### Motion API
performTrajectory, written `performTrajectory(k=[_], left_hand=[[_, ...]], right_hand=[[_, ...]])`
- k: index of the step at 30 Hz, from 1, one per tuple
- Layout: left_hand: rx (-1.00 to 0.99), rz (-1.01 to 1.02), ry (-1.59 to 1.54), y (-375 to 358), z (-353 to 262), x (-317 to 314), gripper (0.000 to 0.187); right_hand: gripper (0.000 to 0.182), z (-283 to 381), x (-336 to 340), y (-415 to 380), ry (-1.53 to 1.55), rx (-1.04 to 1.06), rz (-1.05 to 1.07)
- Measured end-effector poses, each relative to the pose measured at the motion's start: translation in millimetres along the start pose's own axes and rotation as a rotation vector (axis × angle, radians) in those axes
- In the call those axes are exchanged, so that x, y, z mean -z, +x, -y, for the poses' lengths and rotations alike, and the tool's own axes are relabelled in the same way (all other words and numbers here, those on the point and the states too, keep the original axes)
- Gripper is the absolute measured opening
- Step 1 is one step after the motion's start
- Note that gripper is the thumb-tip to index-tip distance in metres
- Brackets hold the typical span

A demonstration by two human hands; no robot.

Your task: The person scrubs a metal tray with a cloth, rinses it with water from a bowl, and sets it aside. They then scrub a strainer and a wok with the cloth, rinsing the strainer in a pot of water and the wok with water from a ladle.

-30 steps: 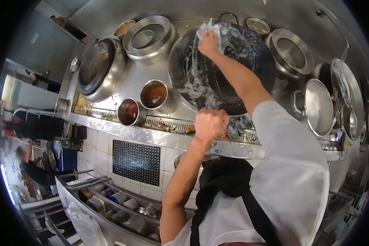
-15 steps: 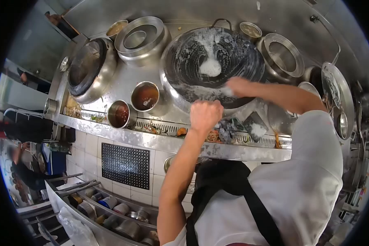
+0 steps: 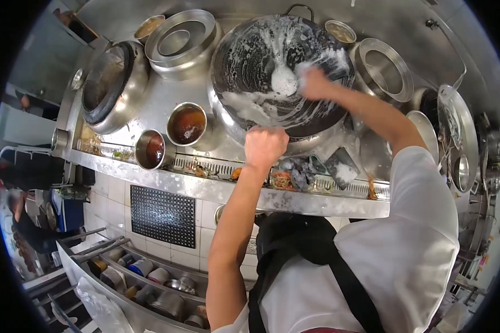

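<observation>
A large black wok (image 3: 244,61) is streaked with white suds and has a mound of foam (image 3: 284,81) near its middle. A loop handle (image 3: 300,8) shows at its far rim. My left hand (image 3: 266,146) is a fist at the wok's near rim, opposite that loop, closed on the wok; the part gripped is hidden under my fingers. My right hand (image 3: 318,84) is inside the wok, just right of the foam, blurred by motion. Its fingers look curled around something whitish and sudsy that I cannot make out.
Two metal pots of reddish-brown liquid (image 3: 186,124) (image 3: 150,150) stand left of the wok. A drain channel with food scraps (image 3: 282,180) and a dark pad with foam (image 3: 343,168) runs along the front. Ringed metal pots (image 3: 180,41) flank the wok. A person's arm (image 3: 19,206) shows far left.
My right hand has swept up and away from me, from the wok's near right side toward its middle. Suds have spread across the near left wall. My left hand keeps its place at the rim.
</observation>
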State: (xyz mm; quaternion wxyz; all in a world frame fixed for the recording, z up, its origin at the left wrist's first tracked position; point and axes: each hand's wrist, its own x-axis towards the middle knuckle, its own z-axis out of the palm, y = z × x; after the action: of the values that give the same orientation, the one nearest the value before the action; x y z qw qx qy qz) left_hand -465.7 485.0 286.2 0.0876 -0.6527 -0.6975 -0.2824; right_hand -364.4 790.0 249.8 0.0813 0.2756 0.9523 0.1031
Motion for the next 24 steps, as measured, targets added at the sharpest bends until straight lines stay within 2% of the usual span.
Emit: performTrajectory(k=[1, 3, 5, 6, 8, 10, 11, 12, 13, 14, 15, 17, 18, 19, 20, 22, 23, 24], left_hand=[[-0.003, -0.036, 0.005, 3.0, 7.3, -0.5, 0.019], [-0.015, -0.049, 0.007, 10.4, 22.0, -2.8, 0.019], [-0.036, -0.040, 0.009, 2.0, 23.1, -8.3, 0.020], [-0.033, -0.049, 0.019, 4.5, 24.4, -9.5, 0.020], [-0.008, -0.020, -0.003, 1.4, 23.1, -8.0, 0.022], [-0.009, 0.029, 0.028, -2.6, 16.7, -2.3, 0.017], [-0.016, 0.076, 0.063, -4.1, 15.8, 4.8, 0.012], [0.014, 0.006, 0.055, -10.5, 6.3, 19.8, 0.008], [0.047, -0.065, 0.049, -24.4, -6.7, 39.4, 0.014], [0.125, -0.098, 0.027, -50.1, -17.1, 58.0, 0.022], [0.203, -0.139, 0.011, -78.1, -25.8, 73.0, 0.031], [0.454, -0.141, -0.131, -146.4, -34.2, 81.5, 0.033], [0.461, -0.140, -0.122, -171.9, -33.0, 77.8, 0.033], [0.554, -0.046, -0.146, -195.5, -32.6, 71.8, 0.034], [0.644, 0.040, -0.167, -207.8, -32.9, 67.1, 0.035], [0.618, 0.063, -0.175, -211.5, -31.3, 62.4, 0.035], [0.600, 0.095, -0.199, -211.0, -30.7, 58.4, 0.034], [0.605, 0.093, -0.208, -211.7, -31.4, 53.8, 0.034]], right_hand=[[0.036, 27.9, -5.0, 12.2, 0.023, 0.019, 0.032], [0.037, 45.3, -17.3, 60.1, 0.581, 0.130, -0.075], [0.035, 18.3, -44.4, 85.5, 0.329, 0.171, -0.284], [0.032, 2.4, -31.7, 109.2, 0.686, -0.288, -0.417], [0.031, 25.3, -18.9, 115.9, 0.406, -0.381, -0.778], [0.026, 81.9, -17.1, 103.3, 0.626, -0.230, -0.495], [0.020, 93.1, -14.3, 82.7, 0.621, -0.026, -0.438], [0.015, 103.7, -11.1, 60.9, 0.608, 0.188, -0.376], [0.020, 95.8, -1.3, 28.8, 0.572, 0.239, -0.071], [0.019, 70.6, 22.2, 0.0, 0.470, 0.421, 0.171], [0.018, 36.0, 20.8, -8.7, 0.308, 0.443, 0.266], [0.020, -66.2, -10.8, 30.2, 0.121, 0.164, 0.093], [0.024, -72.9, 12.2, 51.6, 0.032, 0.074, -0.181], [0.030, -79.4, 35.6, 73.1, -0.033, -0.041, -0.444], [0.036, -64.3, 23.4, 111.5, -0.085, -0.075, -0.344], [0.043, 7.3, 27.5, 160.6, 0.335, 0.154, -0.218], [0.044, 28.7, 23.3, 188.4, 0.272, 0.338, -0.279], [0.042, 26.5, 29.3, 198.6, 0.299, 0.356, -0.335]])
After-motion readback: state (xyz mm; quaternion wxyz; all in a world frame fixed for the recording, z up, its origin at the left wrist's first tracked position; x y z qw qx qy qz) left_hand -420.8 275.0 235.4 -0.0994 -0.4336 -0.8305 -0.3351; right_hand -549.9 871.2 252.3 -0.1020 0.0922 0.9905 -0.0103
